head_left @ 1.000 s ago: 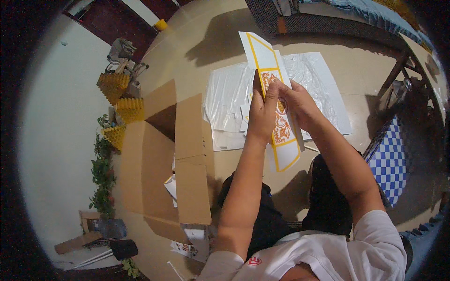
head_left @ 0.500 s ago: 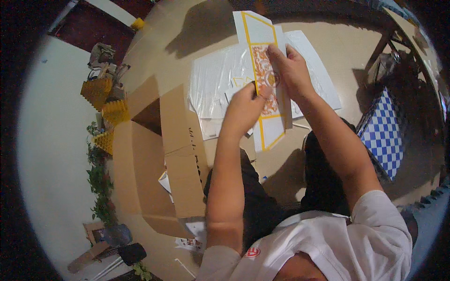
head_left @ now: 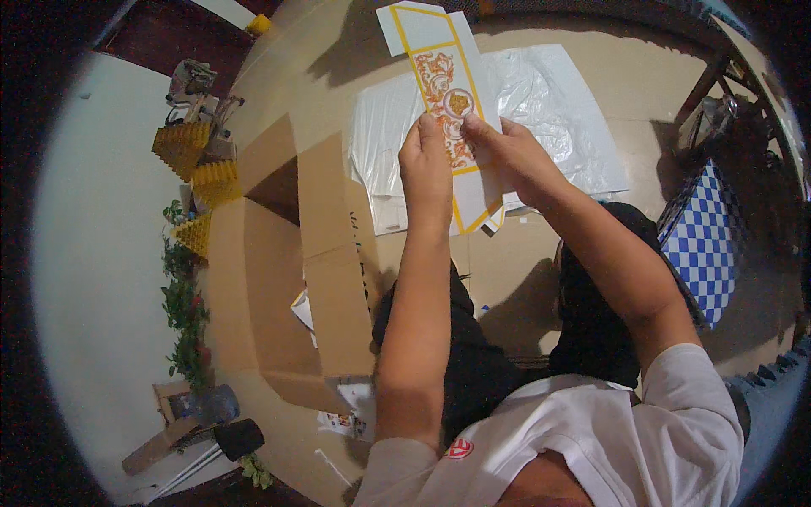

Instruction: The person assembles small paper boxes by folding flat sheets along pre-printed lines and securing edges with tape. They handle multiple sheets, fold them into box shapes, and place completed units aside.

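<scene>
Between my two hands I hold a flat, unfolded carton blank (head_left: 435, 80), white with yellow border lines and an orange scroll pattern around a round emblem. My left hand (head_left: 425, 160) is closed on its left edge, thumb on the printed face. Gripping the opposite edge, my right hand (head_left: 514, 159) also has its thumb on top, just below the emblem; its other fingers are hidden behind the card. Below the blank, on the floor, lies a stack of white sheets under clear plastic (head_left: 557, 110).
An open cardboard box (head_left: 334, 245) stands left of my legs, with some white pieces inside. To the right is a blue-and-white checkered bag or box (head_left: 701, 245). Yellow corrugated pieces (head_left: 215, 180) and a leafy plant (head_left: 183, 313) line the left wall.
The carton blank has shifted left and tilted, and more of its printed face shows. My left hand has moved up beside it, and my right hand has slid lower along its edge.
</scene>
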The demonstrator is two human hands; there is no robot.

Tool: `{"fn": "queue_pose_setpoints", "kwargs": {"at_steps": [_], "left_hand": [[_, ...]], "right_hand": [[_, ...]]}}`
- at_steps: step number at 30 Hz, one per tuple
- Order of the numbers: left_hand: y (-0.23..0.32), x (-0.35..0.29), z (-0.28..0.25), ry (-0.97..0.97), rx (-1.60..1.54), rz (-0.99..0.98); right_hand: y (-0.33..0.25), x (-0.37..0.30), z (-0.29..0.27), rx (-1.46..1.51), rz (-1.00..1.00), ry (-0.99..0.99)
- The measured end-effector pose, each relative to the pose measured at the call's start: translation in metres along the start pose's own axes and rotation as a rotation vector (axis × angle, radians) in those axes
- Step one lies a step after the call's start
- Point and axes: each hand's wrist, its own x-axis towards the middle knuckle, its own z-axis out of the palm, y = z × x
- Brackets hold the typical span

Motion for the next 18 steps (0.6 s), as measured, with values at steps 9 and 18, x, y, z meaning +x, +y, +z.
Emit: {"fn": "queue_pose_setpoints", "kwargs": {"at_steps": [9, 18], "left_hand": [[0.003, 0.004, 0.000, -0.257, -0.675, -0.093], [-0.007, -0.005, 0.019, -0.157, -0.617, -0.144]], "right_hand": [[-0.001, -0.001, 0.005, 0.084, -0.072, 0.128], [-0.005, -0.004, 0.008, -0.131, -0.195, 0.108]]}}
